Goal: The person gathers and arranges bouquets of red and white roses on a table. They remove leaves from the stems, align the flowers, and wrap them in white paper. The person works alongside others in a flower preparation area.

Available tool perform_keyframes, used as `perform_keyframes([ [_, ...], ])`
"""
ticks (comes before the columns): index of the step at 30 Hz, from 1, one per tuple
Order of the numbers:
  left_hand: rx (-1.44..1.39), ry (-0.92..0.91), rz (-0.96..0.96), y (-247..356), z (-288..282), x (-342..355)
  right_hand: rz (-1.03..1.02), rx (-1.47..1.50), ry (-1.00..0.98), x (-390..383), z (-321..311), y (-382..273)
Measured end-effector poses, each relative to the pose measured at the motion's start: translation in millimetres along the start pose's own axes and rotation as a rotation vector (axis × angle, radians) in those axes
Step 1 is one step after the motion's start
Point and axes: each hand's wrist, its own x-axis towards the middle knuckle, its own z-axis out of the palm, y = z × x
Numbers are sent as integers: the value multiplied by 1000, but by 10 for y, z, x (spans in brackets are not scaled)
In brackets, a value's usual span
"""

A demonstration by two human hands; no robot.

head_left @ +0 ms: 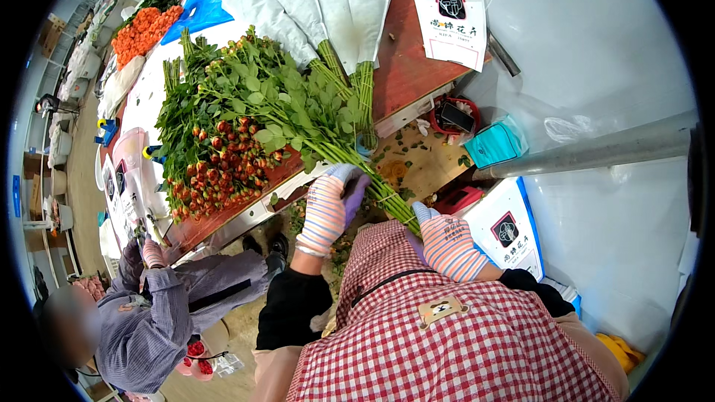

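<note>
A long bundle of green rose stems [383,190] with leafy upper parts slants from the table toward me, tied near its cut end. My left hand [331,208], in a striped glove with purple palm, has its fingers curled at the bundle's middle. My right hand [447,242], gloved alike, is closed on the bundle's lower end. The bundle's top rests by a pile of orange-red rose buds [220,152] with dark leaves on the red table [417,74]. Several white-sleeved bouquets [275,7] lie at the back, stems toward me.
A co-worker in grey [149,327] works at left beside orange flowers [141,33] farther along. A red basket [439,115], turquoise bag [495,141], printed white bags [506,227] and a metal pipe [596,150] are at right. Fallen leaves litter a board [406,156] below the table.
</note>
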Motion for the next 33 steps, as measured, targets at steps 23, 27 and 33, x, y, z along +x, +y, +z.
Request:
perform_keyframes([
  [23, -693, -293, -446, 83, 65, -315, 4, 105, -8, 36, 165, 101],
  [27, -372, -482, -439, -23, 70, -566, 68, 91, -93, 36, -32, -22],
  [33, -538, 50, -506, -193, 280, -369, 66, 66, -111, 24, 22, -45],
])
